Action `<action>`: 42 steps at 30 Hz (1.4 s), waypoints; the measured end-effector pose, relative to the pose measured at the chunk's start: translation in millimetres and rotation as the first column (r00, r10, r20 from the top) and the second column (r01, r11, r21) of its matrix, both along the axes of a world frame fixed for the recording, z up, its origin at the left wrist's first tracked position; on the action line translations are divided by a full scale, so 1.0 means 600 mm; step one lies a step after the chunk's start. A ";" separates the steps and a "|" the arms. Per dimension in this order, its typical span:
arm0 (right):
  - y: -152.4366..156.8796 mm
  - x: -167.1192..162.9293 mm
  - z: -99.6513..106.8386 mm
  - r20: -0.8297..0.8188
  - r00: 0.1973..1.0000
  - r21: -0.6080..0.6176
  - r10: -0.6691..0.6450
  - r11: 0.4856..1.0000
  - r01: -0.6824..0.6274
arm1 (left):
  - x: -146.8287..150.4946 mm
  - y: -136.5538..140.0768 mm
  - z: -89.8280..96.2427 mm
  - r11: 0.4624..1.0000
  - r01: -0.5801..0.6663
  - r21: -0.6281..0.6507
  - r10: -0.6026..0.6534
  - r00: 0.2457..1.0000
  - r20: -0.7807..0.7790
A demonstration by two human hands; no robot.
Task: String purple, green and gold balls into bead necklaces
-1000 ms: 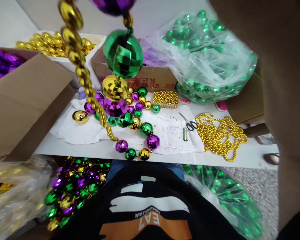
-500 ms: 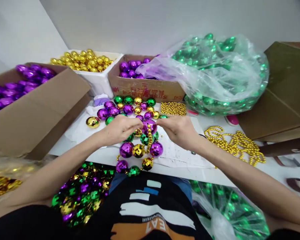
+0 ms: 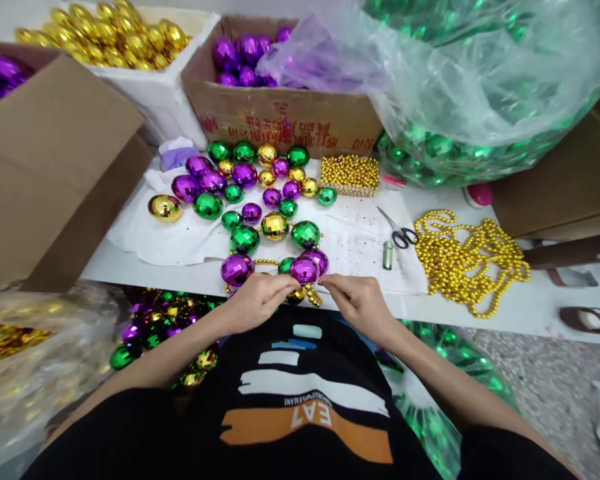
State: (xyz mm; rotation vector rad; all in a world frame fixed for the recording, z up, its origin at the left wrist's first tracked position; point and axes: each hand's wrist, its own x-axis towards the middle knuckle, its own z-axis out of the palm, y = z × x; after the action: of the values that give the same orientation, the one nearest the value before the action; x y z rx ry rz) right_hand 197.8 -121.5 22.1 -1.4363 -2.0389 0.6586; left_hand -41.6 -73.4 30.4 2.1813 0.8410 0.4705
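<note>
My left hand and my right hand are both closed in a pinch, a short gap apart, at the table's near edge. A thin cord, barely visible, runs between their fingertips. Right by them is a shiny purple ball, part of a string of large faceted purple, green and gold balls. Short runs of small gold beads belong to the same string. Farther up, this string includes a gold faceted ball and a green one. My left hand hides part of the string.
Loose faceted balls lie behind the string, beside a box of small gold beads. Scissors, a green lighter and gold bead chains lie right. Behind stand a carton, a white foam box and a bag of green balls.
My view has tilted down. Both hands have come closer to my body with the string, still pinched. The scissors and more of the lighter now show.
</note>
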 end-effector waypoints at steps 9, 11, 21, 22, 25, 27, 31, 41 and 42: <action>-0.017 -0.004 -0.034 -0.045 0.999 -0.063 -0.015 0.998 0.012 | -0.010 -0.006 -0.052 0.974 0.061 0.220 -0.048 0.997 -0.063; -0.015 -0.004 -0.044 -0.050 0.999 -0.078 -0.014 0.997 0.010 | -0.011 -0.005 -0.065 0.973 0.066 0.221 -0.047 0.995 -0.090; -0.019 0.006 0.080 -0.011 0.995 0.178 0.104 0.979 -0.100 | -0.031 0.001 0.061 0.934 0.139 0.330 -0.163 0.985 0.048; -0.016 0.005 0.086 -0.015 0.993 0.189 0.114 0.976 -0.109 | -0.033 0.003 0.066 0.929 0.146 0.339 -0.170 0.985 0.040; -0.011 0.001 0.072 -0.037 0.990 0.154 0.136 0.980 -0.128 | -0.033 0.007 0.050 0.932 0.177 0.315 -0.196 0.980 0.032; -0.010 0.000 0.051 -0.040 0.990 0.125 0.137 0.984 -0.131 | -0.029 0.007 0.027 0.941 0.166 0.294 -0.181 0.983 0.025; -0.016 0.003 0.018 -0.049 0.993 0.066 0.110 0.992 -0.107 | -0.024 0.003 -0.005 0.949 0.158 0.272 -0.174 0.984 0.036; -0.058 -0.016 0.036 -0.160 0.971 -0.193 0.175 0.960 -0.205 | -0.052 -0.055 -0.001 0.983 0.134 0.124 -0.125 0.989 -0.077; -0.061 -0.018 0.040 -0.164 0.964 -0.210 0.207 0.948 -0.239 | -0.055 -0.060 0.002 0.980 0.147 0.133 -0.137 0.987 -0.083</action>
State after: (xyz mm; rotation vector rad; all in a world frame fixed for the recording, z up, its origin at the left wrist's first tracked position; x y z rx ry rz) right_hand 187.0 -158.3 46.2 -1.2476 -2.0853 1.0891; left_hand -74.9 -109.3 31.6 2.3808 0.7026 0.3893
